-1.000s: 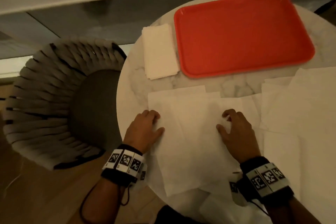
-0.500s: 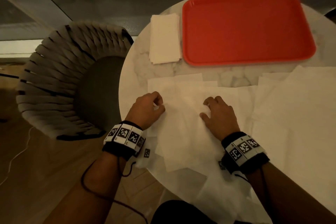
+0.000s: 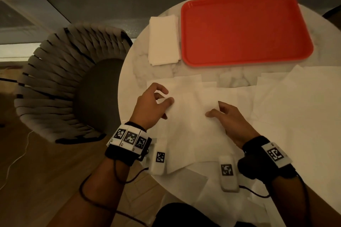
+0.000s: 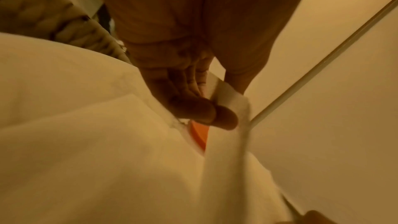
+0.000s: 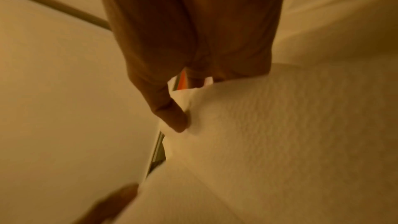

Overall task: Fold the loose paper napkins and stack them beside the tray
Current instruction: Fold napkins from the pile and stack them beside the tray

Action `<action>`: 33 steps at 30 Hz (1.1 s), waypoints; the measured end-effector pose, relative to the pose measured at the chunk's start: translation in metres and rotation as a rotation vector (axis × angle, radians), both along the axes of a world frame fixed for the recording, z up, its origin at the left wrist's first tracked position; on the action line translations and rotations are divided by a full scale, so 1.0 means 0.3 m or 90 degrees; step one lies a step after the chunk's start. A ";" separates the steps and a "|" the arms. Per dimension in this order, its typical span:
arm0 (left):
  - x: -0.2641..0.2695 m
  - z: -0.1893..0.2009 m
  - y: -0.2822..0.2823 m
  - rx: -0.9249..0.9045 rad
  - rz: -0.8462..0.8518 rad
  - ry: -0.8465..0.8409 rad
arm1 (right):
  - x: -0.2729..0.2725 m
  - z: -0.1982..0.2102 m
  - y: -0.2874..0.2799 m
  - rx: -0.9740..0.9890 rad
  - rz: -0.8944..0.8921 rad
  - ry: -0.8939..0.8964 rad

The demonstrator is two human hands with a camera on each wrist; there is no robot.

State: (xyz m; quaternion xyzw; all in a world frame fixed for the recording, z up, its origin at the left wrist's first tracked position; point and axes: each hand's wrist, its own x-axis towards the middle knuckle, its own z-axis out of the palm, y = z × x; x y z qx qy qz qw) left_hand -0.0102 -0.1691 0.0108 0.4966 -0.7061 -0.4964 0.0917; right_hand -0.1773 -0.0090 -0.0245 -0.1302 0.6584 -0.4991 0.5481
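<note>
Pinching the two far corners of one napkin [image 3: 188, 116]: left hand [image 3: 150, 108] thumb against fingers, right hand [image 3: 228, 121] likewise. Could drag up a second sheet from the overlapping loose napkins [image 3: 295, 101], or tear thin paper. Lies between both hands, well short of folded stack [image 3: 163, 40] beside tray [image 3: 245, 27].

Both hands [image 3: 151, 108] [image 3: 230, 123] pinching napkin [image 3: 191, 121] corners, folded stack [image 3: 164, 40] beside red tray [image 3: 245, 27]

**Layout on the bench**

The tray [image 3: 245, 27] sits at the far side of the bench [image 3: 145, 72]. A folded stack [image 3: 163, 39] lies just left of it. Loose napkins [image 3: 193, 116] spread nearer, across the front and right. A chair [image 3: 60, 83] stands left of the bench.
</note>
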 end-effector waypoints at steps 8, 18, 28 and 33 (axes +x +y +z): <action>-0.156 0.035 0.038 0.176 0.005 0.125 | 0.063 0.040 -0.033 -0.151 0.043 -0.088; -0.053 -0.042 -0.084 0.126 0.018 0.035 | 0.057 -0.015 -0.123 -0.095 -0.120 -0.040; -0.076 -0.099 -0.429 0.084 0.024 0.133 | 0.076 0.011 -0.354 -0.027 -0.110 0.199; -0.187 -0.136 -0.674 0.115 0.081 0.140 | 0.072 -0.064 -0.321 0.132 -0.011 0.437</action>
